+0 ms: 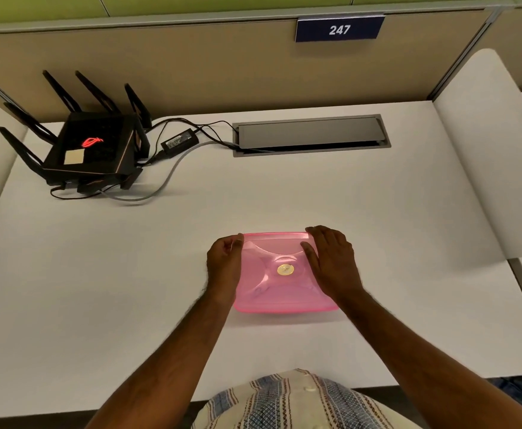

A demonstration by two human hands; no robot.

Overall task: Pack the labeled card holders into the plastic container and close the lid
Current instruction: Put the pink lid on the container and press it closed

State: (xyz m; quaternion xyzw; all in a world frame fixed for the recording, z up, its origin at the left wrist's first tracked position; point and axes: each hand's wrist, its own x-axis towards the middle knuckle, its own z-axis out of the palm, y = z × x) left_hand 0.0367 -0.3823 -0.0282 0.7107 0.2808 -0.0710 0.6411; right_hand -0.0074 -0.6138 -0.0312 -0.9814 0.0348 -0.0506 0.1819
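Item: pink plastic container (284, 292), translucent, lid (279, 252) seated on top, near centre of the white desk (284, 196), directly in front of the person. A small round gold sticker (285, 270) sits on the middle of the lid.

Contents: card holders not discernible through the plastic; whether they are inside cannot be told.

Left hand (224, 267): at the container's left edge, fingers curled loosely together against the far-left corner, thumb close beside them. Judged to be steadying the box or pinching the rim down there.

Right hand (331, 261): laid over the right side of the lid, fingers extended and slightly spread, tips at the far-right corner, thumb resting on the lid surface. Judged to be pressing the lid onto the rim.

Stage: lid in place; the hands suggest sealing or a final check, though whether it is fully snapped shut cannot be told.

Also present: black router (94, 150) with antennas, far left; power adapter (179, 142) with cables just right of it; grey cable hatch (310, 134), far centre; number plate "247" (339, 29) on the partition.
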